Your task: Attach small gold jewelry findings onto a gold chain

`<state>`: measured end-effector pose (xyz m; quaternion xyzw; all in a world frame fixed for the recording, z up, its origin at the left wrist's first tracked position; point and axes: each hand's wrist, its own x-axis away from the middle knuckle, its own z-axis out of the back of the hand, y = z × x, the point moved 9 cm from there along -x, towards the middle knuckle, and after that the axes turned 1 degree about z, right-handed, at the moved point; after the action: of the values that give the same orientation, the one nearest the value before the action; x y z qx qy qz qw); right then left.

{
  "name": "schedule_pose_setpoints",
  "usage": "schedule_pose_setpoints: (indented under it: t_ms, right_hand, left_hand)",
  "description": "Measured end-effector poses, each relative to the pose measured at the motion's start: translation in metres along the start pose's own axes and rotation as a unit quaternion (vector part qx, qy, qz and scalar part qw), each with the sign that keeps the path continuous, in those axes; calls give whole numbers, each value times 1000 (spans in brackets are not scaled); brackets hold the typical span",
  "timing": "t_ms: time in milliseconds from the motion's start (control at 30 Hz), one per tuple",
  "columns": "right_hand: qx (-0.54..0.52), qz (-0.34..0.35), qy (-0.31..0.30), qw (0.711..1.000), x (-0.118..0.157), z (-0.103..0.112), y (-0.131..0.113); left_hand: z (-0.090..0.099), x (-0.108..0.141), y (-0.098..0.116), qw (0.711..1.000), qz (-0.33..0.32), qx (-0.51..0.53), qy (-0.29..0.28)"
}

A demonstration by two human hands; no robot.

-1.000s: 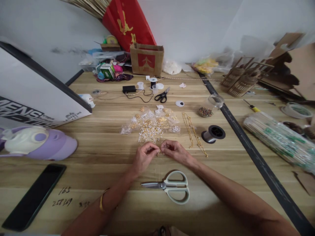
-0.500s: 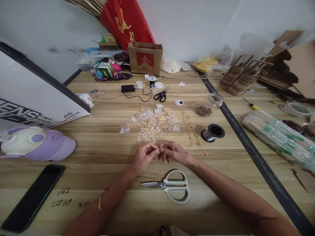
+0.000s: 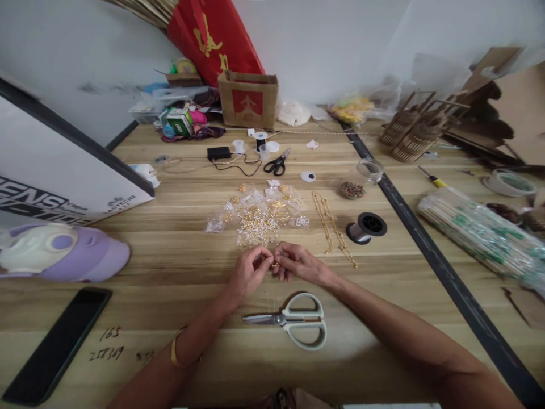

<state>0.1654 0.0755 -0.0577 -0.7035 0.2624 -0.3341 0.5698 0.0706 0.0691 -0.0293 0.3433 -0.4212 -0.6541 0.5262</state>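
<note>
The left hand (image 3: 249,275) and right hand (image 3: 300,264) meet over the desk (image 3: 187,270), each grip pinched closed on one small gold piece (image 3: 275,264) — seemingly unfinished — while a gold chain (image 3: 342,243) lies assembled, beads (image 3: 256,229) loose.

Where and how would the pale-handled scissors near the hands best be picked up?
Probably by the pale loop handles, coming from the person's right with the right hand once it is free. The scissors lie flat on the table, blades pointing left and the wide, open loops facing right, so a grip there keeps clear of the blades.
</note>
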Motion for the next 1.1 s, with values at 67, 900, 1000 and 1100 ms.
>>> schedule_pose_setpoints:
  t_ms: [67, 900, 1000, 1100]
  right_hand:
    - [2, 0, -2, 1000, 0, 0, 0]
    - [202, 54, 9, 978, 12, 2, -30]
    - [203, 55, 10, 978, 11, 1, -32]
    - [195, 57, 9, 979, 11, 1, -31]
  left_hand:
    - [0, 0, 2, 1000, -6, -21, 0]
    - [-13, 5, -10, 986, 64, 149, -34]
    - [-16, 5, -10, 983, 65, 165, -44]
    - [-17, 5, -9, 984, 60, 164, -45]
